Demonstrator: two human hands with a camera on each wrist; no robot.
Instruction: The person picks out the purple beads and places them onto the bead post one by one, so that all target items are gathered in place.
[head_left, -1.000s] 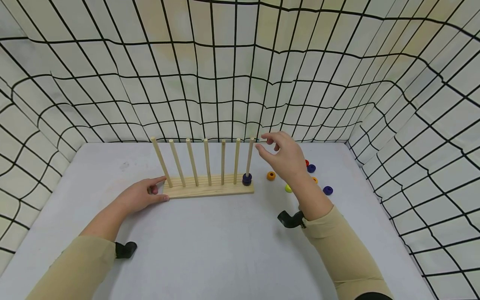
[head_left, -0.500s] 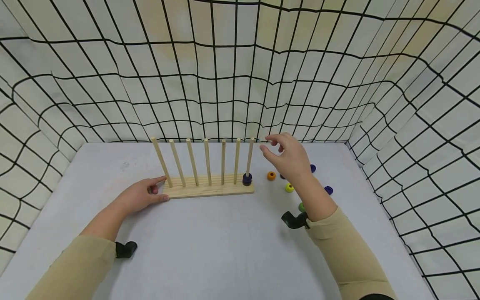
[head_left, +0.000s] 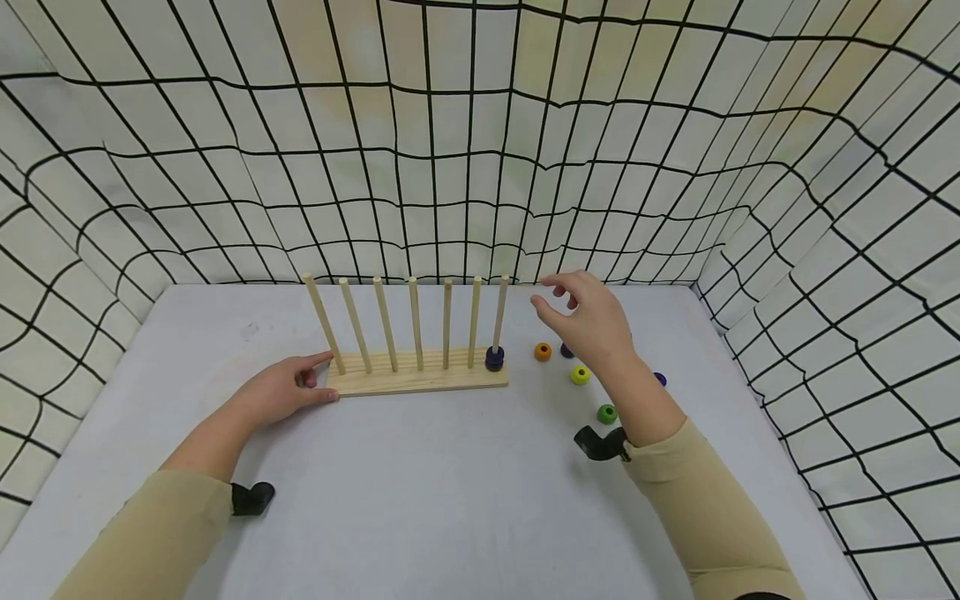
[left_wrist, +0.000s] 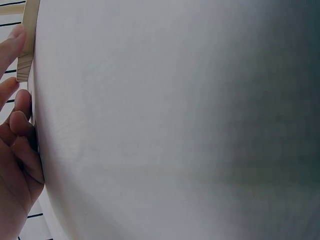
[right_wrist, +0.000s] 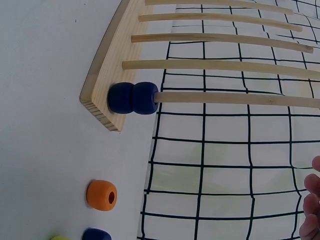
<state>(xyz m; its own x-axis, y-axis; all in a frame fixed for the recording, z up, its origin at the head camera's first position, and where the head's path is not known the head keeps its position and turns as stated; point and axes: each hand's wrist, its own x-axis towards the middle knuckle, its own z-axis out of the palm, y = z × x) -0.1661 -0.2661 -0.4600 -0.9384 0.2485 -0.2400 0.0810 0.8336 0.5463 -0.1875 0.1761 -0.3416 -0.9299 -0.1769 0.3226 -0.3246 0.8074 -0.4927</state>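
A wooden peg board [head_left: 420, 382] with several upright pegs lies on the white table. Two dark blue beads [right_wrist: 132, 98] are stacked at the foot of its rightmost peg [head_left: 500, 312]. My left hand [head_left: 277, 390] holds the board's left end, thumb at the front edge and index finger at the back corner; the left wrist view catches this end only partly. To the right of the pegs, my right hand [head_left: 588, 321] hovers with loosely bent fingers and nothing between thumb and fingertips. Below it lie an orange bead [head_left: 542, 352], a yellow bead [head_left: 580, 375] and a green bead [head_left: 607, 413].
A dark blue bead [head_left: 567, 351] lies beside the orange one, and another blue bead [head_left: 660, 379] peeks out past the right forearm, which may cover more. Black netting [head_left: 472, 154] over white walls encloses the table [head_left: 420, 500] at the back and sides.
My right hand has drifted right and slightly down, away from the rightmost peg. The green bead and a dark blue bead beside the orange one have come into sight. My left hand stays put.
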